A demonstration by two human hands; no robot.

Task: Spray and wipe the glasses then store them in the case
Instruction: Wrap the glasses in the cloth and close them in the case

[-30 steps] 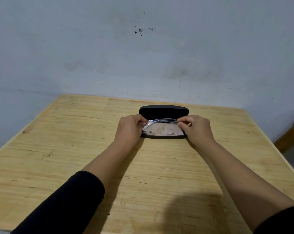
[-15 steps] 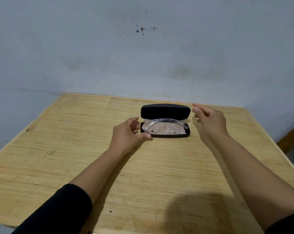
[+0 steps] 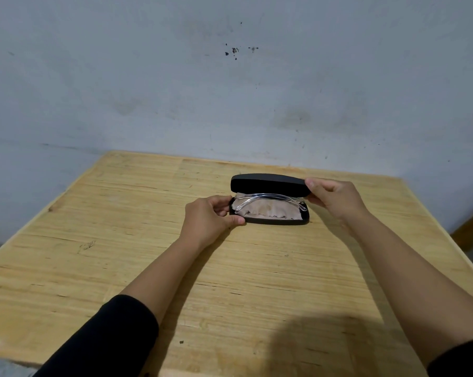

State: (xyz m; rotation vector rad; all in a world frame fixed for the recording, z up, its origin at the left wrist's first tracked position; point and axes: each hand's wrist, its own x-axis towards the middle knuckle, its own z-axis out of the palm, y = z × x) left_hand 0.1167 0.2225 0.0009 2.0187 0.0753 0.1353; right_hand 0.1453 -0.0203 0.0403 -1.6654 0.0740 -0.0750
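A black case (image 3: pixel 269 221) is sitting open on the far middle of a wooden table (image 3: pixel 121 240), its lid (image 3: pixel 268 182) tilting part-way over the base. Clear glasses (image 3: pixel 268 199) are lying inside it on top of a beige cloth (image 3: pixel 268 210). The left hand (image 3: pixel 206 220) is gripping the case's left end, thumb along the front rim and fingers curling round the end. The right hand (image 3: pixel 336 197) is pinching the lid's right end.
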